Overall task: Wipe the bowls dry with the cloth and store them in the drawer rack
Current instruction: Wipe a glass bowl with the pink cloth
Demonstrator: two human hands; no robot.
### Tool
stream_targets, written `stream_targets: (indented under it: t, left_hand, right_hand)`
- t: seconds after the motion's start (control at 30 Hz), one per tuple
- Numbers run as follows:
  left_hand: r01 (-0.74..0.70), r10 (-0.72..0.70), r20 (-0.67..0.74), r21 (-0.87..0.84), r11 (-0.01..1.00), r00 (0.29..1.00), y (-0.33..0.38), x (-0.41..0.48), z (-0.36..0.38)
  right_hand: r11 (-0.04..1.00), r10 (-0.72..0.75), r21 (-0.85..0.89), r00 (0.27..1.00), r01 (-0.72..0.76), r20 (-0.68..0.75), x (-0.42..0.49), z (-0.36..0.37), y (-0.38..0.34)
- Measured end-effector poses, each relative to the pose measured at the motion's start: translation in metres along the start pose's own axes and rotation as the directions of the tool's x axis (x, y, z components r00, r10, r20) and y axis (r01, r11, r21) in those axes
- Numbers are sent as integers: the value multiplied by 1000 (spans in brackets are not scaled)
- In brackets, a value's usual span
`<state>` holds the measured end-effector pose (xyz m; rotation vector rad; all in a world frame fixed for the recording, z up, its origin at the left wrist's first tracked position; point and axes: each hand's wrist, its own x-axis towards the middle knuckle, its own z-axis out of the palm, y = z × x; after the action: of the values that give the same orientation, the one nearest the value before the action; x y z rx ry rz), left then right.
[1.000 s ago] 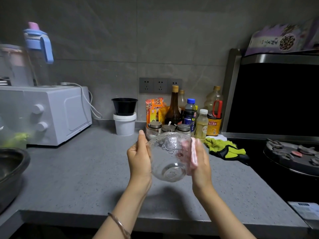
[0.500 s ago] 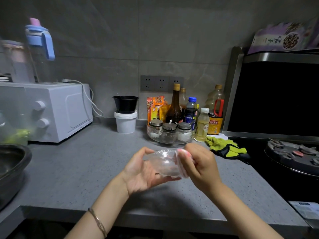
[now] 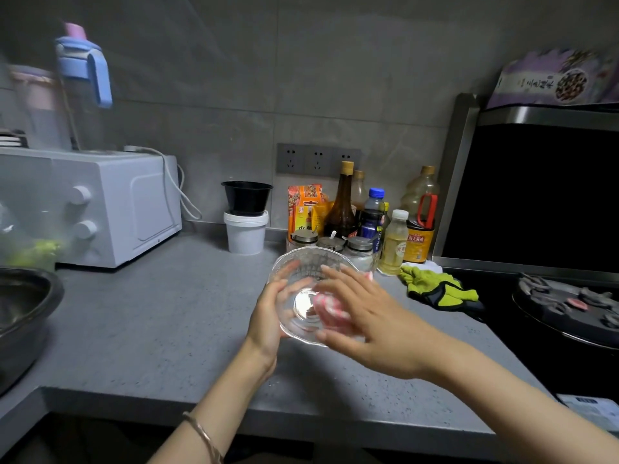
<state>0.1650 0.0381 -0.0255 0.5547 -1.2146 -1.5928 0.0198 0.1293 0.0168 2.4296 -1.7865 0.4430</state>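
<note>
Item: glass bowl (image 3: 303,262), held tilted above the counter (image 3: 150,323), cupped from outside by left hand (image 3: 268,316). Right hand (image 3: 378,316), fingers spread flat, presses pink cloth (image 3: 330,308) inside. Risk: wet glass probably slippery; the one-handed support could slip and drop it. Surroundings: seasoning jars (image 3: 330,242) just behind, green gloves (image 3: 435,286) to the right; drawer rack unseen.

Single head-worn view, wide-angle. Faces forward and down. Grip on bowl (image 3: 315,259) close, centre frame; counter (image 3: 150,329) beneath grip, wall (image 3: 234,78) beyond it.
</note>
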Motion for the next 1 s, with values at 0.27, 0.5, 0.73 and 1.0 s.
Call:
stream_targets:
  t: [0.27,0.5,0.73,1.0]
  left_hand:
    - [-119,105,-131,-109,987,986,-16,-1,14]
    - [8,-5,28,-110,994,1000,-13,0,-2]
    - [-63,71,134,-63,996,988,-15,-4,-11]
    - [-171,169,125,7,985,978,-14,-2,-12]
  right_hand:
    - [984,-15,-179,999,22,40,-6,29,-20]
    - [968,-174,-195,982,157,-73,0,42,-3]
    - [826,-311,-551,911,119,-269,9,48,7]
    - [847,-313,-513,909,136,-275,3,63,-3]
